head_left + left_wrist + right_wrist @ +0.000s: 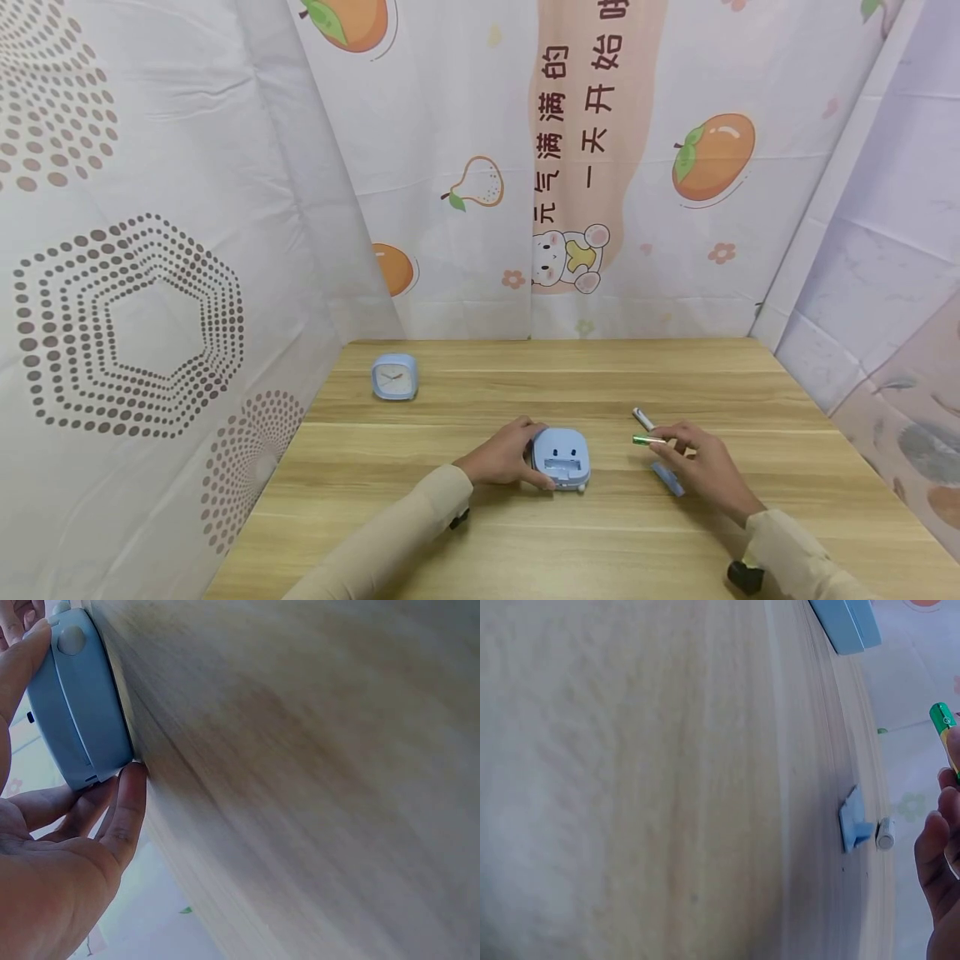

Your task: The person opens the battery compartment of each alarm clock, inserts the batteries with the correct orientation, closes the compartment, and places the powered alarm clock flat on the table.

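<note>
The right hand (pixel 701 471) pinches a green battery (pixel 642 440) to the right of the blue case (pixel 561 440), which the left hand (pixel 502 457) grips. A steady case and a battery squared to the slot (pixel 562 465) should help.

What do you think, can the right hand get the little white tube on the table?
Probably yes: the white tube lies close to the right hand, and nothing seems to block it. But the fingers are pinching a green battery, so that might need putting down first.
</note>
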